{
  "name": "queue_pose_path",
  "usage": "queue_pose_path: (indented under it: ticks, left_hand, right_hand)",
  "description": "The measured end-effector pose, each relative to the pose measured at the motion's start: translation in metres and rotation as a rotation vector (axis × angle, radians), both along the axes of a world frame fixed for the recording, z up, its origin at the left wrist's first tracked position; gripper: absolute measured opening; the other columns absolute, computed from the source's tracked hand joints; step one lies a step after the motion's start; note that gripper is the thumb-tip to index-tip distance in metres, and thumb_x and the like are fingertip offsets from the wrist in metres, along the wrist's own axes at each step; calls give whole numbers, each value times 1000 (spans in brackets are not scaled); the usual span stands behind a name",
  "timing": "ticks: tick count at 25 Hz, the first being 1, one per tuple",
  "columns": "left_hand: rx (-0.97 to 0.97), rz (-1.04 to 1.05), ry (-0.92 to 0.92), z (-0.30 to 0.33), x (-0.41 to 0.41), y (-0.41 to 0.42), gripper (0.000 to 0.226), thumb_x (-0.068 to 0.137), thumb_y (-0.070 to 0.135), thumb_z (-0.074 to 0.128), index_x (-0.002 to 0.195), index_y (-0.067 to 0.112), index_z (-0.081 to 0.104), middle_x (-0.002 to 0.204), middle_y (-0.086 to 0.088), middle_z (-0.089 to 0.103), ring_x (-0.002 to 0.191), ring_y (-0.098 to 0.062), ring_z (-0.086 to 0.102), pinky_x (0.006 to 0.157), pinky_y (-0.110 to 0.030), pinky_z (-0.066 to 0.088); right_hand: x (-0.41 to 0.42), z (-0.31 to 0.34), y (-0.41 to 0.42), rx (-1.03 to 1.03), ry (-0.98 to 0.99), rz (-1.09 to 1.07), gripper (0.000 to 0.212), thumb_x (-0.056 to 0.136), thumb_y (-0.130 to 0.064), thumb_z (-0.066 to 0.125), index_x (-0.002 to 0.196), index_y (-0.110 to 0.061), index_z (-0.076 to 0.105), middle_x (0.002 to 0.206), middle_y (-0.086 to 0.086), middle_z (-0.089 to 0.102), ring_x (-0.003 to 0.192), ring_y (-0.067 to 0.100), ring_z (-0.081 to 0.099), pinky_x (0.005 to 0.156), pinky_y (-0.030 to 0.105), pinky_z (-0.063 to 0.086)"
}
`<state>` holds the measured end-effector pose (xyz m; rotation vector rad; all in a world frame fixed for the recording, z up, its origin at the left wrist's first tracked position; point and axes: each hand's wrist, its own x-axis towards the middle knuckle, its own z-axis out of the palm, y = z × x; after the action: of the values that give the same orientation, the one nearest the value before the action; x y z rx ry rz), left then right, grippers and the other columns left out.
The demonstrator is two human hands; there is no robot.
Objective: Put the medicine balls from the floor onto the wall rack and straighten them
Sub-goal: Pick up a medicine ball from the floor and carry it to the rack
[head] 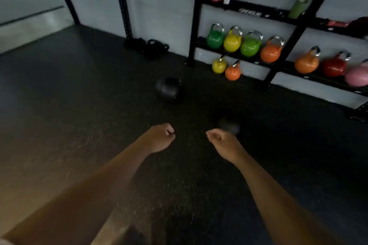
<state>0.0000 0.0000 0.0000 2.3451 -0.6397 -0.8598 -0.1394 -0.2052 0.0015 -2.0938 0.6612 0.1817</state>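
A black medicine ball [168,89] lies on the dark rubber floor in front of the wall rack [286,65]. A second, smaller dark ball [231,125] sits blurred on the floor just beyond my right hand. My left hand [159,138] and my right hand [221,140] hang out in front of me above the floor, fingers curled in, holding nothing. Both hands are well short of the larger ball.
The black rack holds several coloured kettlebells [251,43] on its lower shelves and bottles [299,4] on top. Two small kettlebells [227,68] stand on the floor under it. Black kettlebells [151,46] cluster by a black upright post [124,6] at the wall.
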Motion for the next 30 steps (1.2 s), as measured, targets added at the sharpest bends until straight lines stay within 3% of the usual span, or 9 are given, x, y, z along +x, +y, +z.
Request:
queue_pose_path:
  ticks: [5, 9, 13, 18, 22, 24, 28, 30]
  left_hand:
    - [304, -141, 30, -75, 17, 20, 38, 106, 39, 46, 136, 21, 59, 135, -4, 64, 120, -22, 61, 97, -36, 46]
    - [297, -45, 135, -114, 47, 29, 40, 108, 33, 43, 140, 15, 59, 139, -9, 62, 128, -25, 58, 107, -38, 44]
    - [281, 18, 234, -147, 83, 31, 38, 107, 27, 47, 140, 14, 57, 141, -11, 61, 130, -24, 57, 112, -40, 44]
    - [291, 115, 300, -165, 132, 20, 37, 107, 22, 46, 142, 14, 55, 144, -12, 58, 131, -25, 56, 108, -37, 45]
    - [296, 209, 352, -173, 180, -12, 39, 107, 25, 46, 143, 14, 54, 143, -13, 58, 132, -25, 56, 110, -40, 45]
    - [311, 248, 367, -178, 213, -40, 39, 107, 25, 45, 144, 13, 53, 144, -14, 57, 134, -25, 54, 112, -41, 45]
    - [333, 395, 382, -183, 282, -93, 40, 107, 22, 46, 145, 12, 50, 142, -12, 56, 132, -25, 54, 106, -34, 45]
    - [357, 434, 394, -187, 317, -118, 38, 107, 23, 48, 142, 11, 53, 138, -11, 58, 125, -23, 57, 96, -28, 47]
  right_hand:
    - [31, -59, -11, -146, 320, 262, 34, 107, -32, 47, 132, -17, 65, 127, 8, 70, 117, 22, 66, 99, 35, 51]
    - [74, -98, -25, -217, 488, 353, 29, 106, -35, 47, 92, -22, 69, 97, 4, 70, 93, 19, 67, 83, 33, 51]
    - [125, -122, -32, -234, 554, 399, 31, 106, -35, 48, 105, -16, 73, 104, 5, 71, 89, 13, 63, 78, 30, 47]
    - [199, -139, -45, -252, 553, 443, 31, 106, -32, 50, 114, -12, 72, 111, 10, 71, 89, 17, 60, 77, 29, 46]
    - [275, -155, -74, -238, 539, 494, 30, 105, -29, 50, 116, -11, 71, 116, 11, 72, 101, 23, 65, 88, 34, 53]
    - [322, -165, -98, -237, 524, 524, 29, 105, -28, 49, 117, -13, 71, 116, 10, 71, 99, 21, 64, 86, 33, 52]
    - [408, -173, -150, -224, 482, 613, 26, 106, -28, 48, 120, -19, 68, 107, 4, 66, 87, 12, 58, 72, 27, 44]
    - [449, -178, -184, -235, 473, 655, 27, 105, -29, 48, 120, -20, 69, 106, 3, 67, 85, 12, 59, 72, 28, 46]
